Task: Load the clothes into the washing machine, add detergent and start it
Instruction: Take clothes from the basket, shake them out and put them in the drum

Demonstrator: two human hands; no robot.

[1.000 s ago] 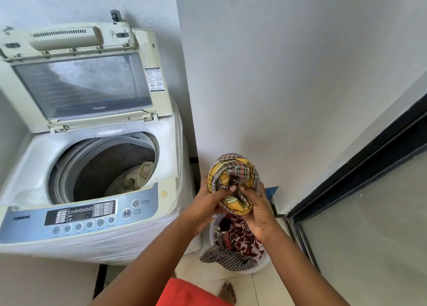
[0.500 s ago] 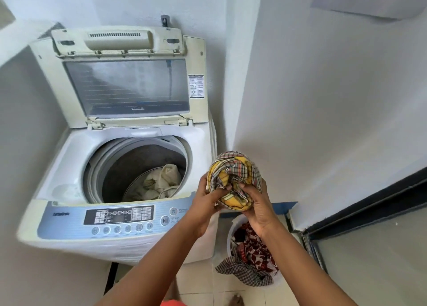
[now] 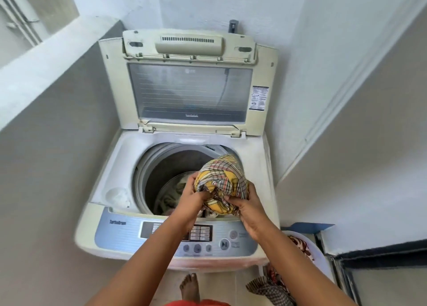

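A top-loading washing machine stands in the corner with its lid raised against the wall. Pale clothes lie at the bottom of the drum. A bundled yellow checked cloth hangs over the drum's right front rim, held by both hands. My left hand grips its left underside and my right hand grips its lower right. The blue control panel runs along the machine's front, partly hidden by my forearms.
A white laundry basket with red patterned and dark checked clothes sits on the floor to the machine's right. A dark door frame is at lower right. Walls close in on both sides. A bare foot stands before the machine.
Both hands have carried the yellow checked cloth leftward from above the basket to over the drum opening. The view has turned to face the machine.
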